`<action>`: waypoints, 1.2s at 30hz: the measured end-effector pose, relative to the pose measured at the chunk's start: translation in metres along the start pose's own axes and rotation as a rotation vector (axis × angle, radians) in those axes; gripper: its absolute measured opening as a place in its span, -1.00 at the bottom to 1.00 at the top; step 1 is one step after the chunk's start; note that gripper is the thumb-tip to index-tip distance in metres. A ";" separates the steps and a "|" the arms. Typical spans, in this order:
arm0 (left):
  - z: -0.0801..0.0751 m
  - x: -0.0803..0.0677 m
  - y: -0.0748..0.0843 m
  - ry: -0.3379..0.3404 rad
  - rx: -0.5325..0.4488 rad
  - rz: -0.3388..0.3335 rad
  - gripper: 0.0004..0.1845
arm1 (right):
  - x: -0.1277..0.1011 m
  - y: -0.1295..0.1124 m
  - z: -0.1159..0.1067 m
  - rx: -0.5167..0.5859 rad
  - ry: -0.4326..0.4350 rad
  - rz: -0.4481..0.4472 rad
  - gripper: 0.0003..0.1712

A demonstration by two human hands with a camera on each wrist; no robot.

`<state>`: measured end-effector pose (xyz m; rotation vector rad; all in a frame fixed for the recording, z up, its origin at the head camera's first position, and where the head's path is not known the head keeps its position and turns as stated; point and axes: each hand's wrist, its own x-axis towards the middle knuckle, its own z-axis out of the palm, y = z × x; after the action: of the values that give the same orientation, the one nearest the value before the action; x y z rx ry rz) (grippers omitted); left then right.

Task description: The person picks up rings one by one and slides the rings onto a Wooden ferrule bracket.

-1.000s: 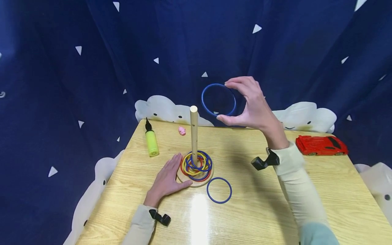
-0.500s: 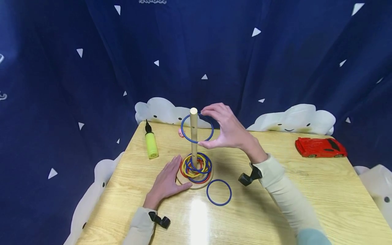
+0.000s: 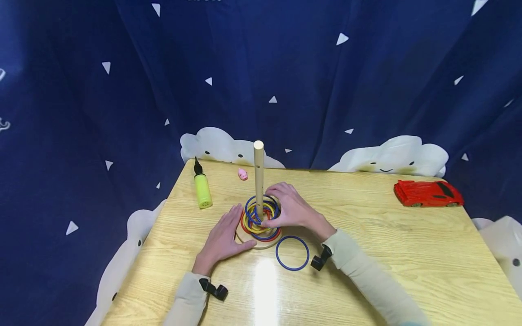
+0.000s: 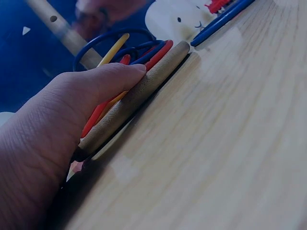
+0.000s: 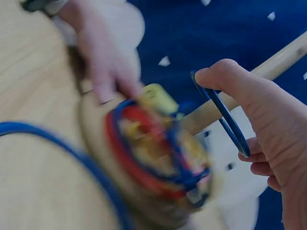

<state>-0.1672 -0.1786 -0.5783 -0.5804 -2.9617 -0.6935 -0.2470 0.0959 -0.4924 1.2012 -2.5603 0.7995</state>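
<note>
Peg [image 3: 258,179] stands upright on its round wooden base [image 3: 261,243]; only the right wrist view shows the right hand [image 3: 290,210] pinching a blue ring [image 5: 225,117] around it, low above the stacked rings [image 3: 261,218]. The left hand [image 3: 223,239] lies flat, fingers straight, thumb against the base's rim. Another blue ring [image 3: 292,253] lies just beside the base, with bare table [image 3: 408,253] beyond it.

head: high, fwd-down, far | wrists: low, close | shared: ring stand [image 3: 258,235]
</note>
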 end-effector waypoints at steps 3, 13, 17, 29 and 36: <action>0.001 0.000 -0.001 -0.002 0.001 -0.004 0.31 | -0.009 0.006 0.020 -0.004 -0.014 0.017 0.05; 0.000 0.001 -0.003 0.024 0.007 0.011 0.33 | -0.018 0.000 0.028 0.004 -0.017 0.037 0.09; -0.001 0.001 -0.002 0.026 -0.002 0.009 0.33 | -0.028 0.000 0.030 0.028 0.023 0.020 0.20; 0.000 -0.001 -0.001 0.018 -0.002 -0.005 0.35 | -0.085 0.002 0.026 0.101 0.045 0.156 0.37; -0.002 0.000 0.000 0.007 -0.007 -0.004 0.35 | -0.116 0.005 0.023 0.098 0.005 0.205 0.38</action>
<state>-0.1670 -0.1793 -0.5768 -0.5712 -2.9560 -0.7058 -0.1744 0.1610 -0.5598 0.9711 -2.6998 0.9789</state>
